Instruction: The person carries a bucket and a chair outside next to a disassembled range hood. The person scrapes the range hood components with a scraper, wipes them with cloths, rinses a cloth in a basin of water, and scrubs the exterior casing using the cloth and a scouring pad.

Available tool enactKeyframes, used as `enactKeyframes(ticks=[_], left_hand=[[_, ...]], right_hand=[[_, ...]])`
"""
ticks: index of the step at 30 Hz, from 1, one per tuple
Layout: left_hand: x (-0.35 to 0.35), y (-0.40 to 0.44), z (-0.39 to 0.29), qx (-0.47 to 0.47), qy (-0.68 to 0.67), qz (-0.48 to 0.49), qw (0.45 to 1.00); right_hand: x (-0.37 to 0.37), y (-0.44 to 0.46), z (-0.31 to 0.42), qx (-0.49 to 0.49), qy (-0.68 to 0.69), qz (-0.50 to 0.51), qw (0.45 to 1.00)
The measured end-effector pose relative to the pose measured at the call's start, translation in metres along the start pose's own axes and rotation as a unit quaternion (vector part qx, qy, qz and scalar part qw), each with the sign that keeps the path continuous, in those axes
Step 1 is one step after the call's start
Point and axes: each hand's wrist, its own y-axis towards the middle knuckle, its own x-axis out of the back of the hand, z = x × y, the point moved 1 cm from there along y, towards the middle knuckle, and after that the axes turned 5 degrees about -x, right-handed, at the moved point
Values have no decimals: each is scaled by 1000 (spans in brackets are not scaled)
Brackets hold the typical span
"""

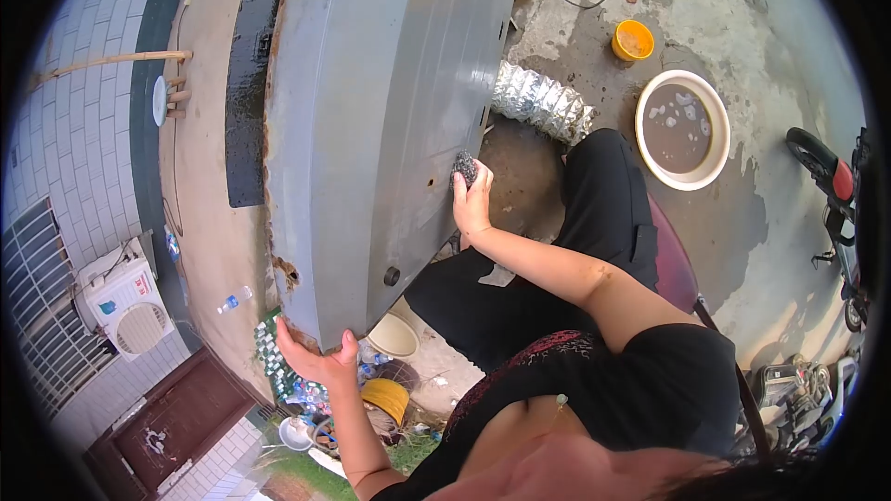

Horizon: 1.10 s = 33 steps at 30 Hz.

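A large grey metal casing (pixel 353 130) with rusty edges stands tilted in front of my legs. My right hand (pixel 474 199) presses a dark steel wool scrubber (pixel 465 165) to its side panel, fingers closed round the scrubber. Below that spot on the panel sits a round black knob (pixel 392 276). At the casing's near lower corner is my left hand (pixel 320 359), its thumb and fingers spread on either side of the edge and touching it. Part of the fingers' contact is hidden by the corner.
A crinkled foil duct (pixel 543 100) lies beside my knee. Farther right are a white basin (pixel 643 134) of murky, foamy water and a yellow bucket (pixel 632 41). A bottle (pixel 235 300) and an air conditioner unit (pixel 125 301) are at left; a motorbike (pixel 835 195) stands at right.
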Motion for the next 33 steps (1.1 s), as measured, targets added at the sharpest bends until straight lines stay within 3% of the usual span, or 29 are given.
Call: enactKeyframes(ticks=[1,6,7,10,14,18,20,21,24,28,30,32,33], left_hand=[[1,0,1,4,-15,11,1000],[11,-1,-2,71,-67,69,993],[13,1,-2,69,-79,87,991],[17,3,-3,90,-90,119,985],[21,2,-3,126,-124,140,974],[22,3,-4,118,-106,157,975],[28,1,-7,128,-107,158,973],[28,2,-7,123,-102,158,974],[24,4,-5,107,-90,155,978],[26,6,-11,117,-100,167,974],[25,10,-13,116,-88,167,975],[23,5,-9,107,-97,158,977],[24,5,-9,104,-101,160,977]], right_hand=[[0,8,-7,-13,13,12,1000],[-18,84,-21,-185,-38,-121,975],[-19,75,-18,-208,-44,-104,972],[-10,69,-32,-141,-49,-42,988],[-10,95,-17,-288,-126,-50,948],[-4,77,-43,-226,-74,21,971],[-11,106,-71,-319,-33,13,947],[-10,99,-39,-313,-101,-43,944],[-4,72,-33,-175,-43,11,983],[-6,100,-39,-271,-105,-16,957],[-5,82,-24,-241,-26,8,970],[-8,89,-60,-206,-1,26,978],[-6,102,-67,-251,-20,30,967]])
